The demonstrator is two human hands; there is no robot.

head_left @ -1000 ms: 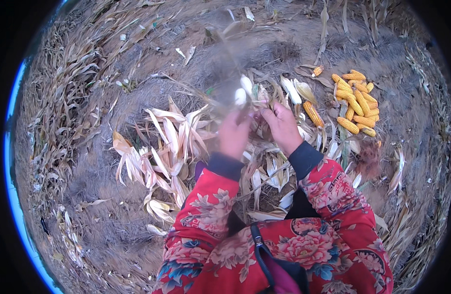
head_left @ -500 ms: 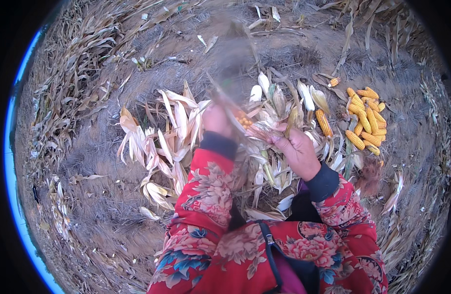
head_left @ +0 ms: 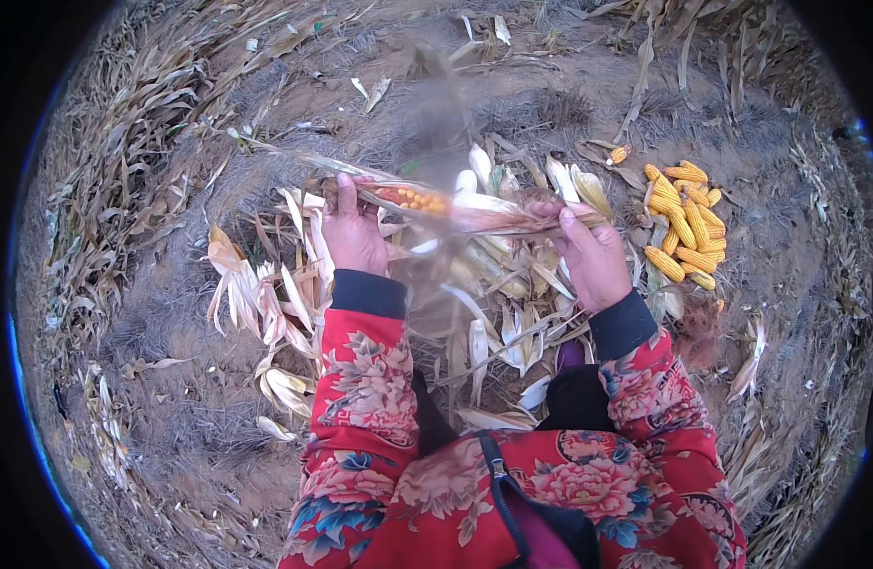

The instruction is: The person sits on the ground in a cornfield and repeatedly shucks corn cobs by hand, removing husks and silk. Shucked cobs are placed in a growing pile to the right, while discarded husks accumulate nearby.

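A partly husked ear of corn [head_left: 416,200] stretches sideways between my two hands, its orange kernels bare over the left part. My left hand [head_left: 356,237] is closed on its left end, thumb up, with long dry leaves trailing to the far left. At the other end my right hand [head_left: 596,261] pinches the papery husk [head_left: 503,217] between thumb and fingers. A blurred streak crosses the middle of the ear and hides part of it. Below lie loose husks [head_left: 517,346] and several ears still in pale husks [head_left: 562,178].
A pile of bare yellow ears [head_left: 681,223] lies to the right, with a short single ear [head_left: 619,154] just beyond it. Stripped husks [head_left: 280,303] are heaped at the left. Reddish corn silk [head_left: 699,332] lies nearer on the right. Dry stalks [head_left: 124,161] cover the far left ground.
My hands have moved apart; the left went left and the husked ear now lies level between them. More kernels show. The whole view has shifted slightly.
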